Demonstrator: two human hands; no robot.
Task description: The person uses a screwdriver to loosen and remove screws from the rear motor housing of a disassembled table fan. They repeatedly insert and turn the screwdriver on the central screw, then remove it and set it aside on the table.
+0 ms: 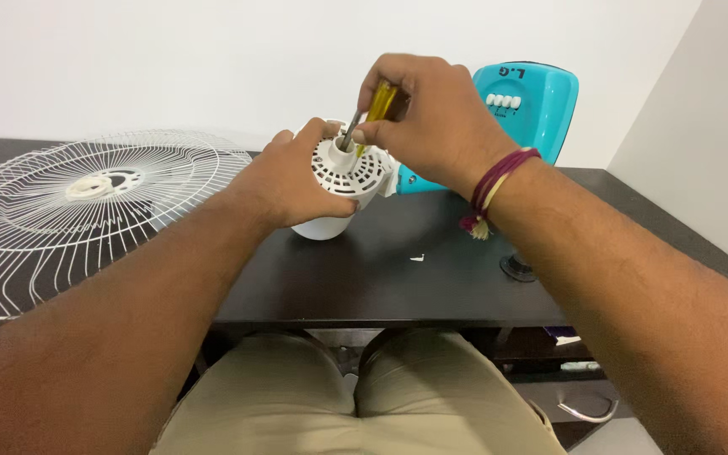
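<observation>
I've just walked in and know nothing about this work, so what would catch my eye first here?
First, the two hands at the centre: the left hand grips a white fan motor housing while the right hand works a yellow-handled screwdriver into its top. To the left, a big white wire fan guard lies flat on the dark table. Behind the hands stands a bright turquoise fan base.

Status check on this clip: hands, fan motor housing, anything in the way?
Left hand grips white fan motor housing on black desk. Right hand drives yellow-handled screwdriver into its hub. Nothing obstructing; wire fan guard lies left.
</observation>
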